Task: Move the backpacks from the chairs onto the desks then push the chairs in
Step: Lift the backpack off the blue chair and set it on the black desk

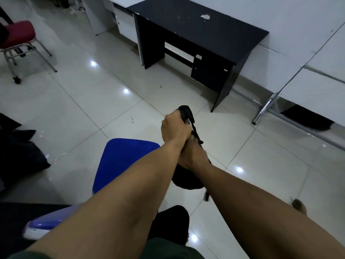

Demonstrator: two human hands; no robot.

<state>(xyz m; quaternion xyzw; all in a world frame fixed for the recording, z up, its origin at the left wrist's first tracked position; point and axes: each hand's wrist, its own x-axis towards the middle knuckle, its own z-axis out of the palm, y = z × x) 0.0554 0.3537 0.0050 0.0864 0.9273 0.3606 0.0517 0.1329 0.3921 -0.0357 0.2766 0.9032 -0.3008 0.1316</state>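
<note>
A black backpack (183,179) hangs in the air to the right of a blue chair (121,161), off its seat. My left hand (174,128) is shut on the backpack's top strap, which sticks out above my fist. My right hand (194,156) sits just below and behind the left, gripping the same bag near its top. Most of the bag is hidden under my forearms. A black desk (214,34) stands ahead against the white wall, its top bare apart from white scuffs.
A red stool with chrome legs (18,40) stands at the far left. A dark bag (20,156) lies on the floor at the left edge. A white cabinet (125,25) adjoins the desk. A metal-framed white table (308,86) stands at right. Glossy tiled floor lies between.
</note>
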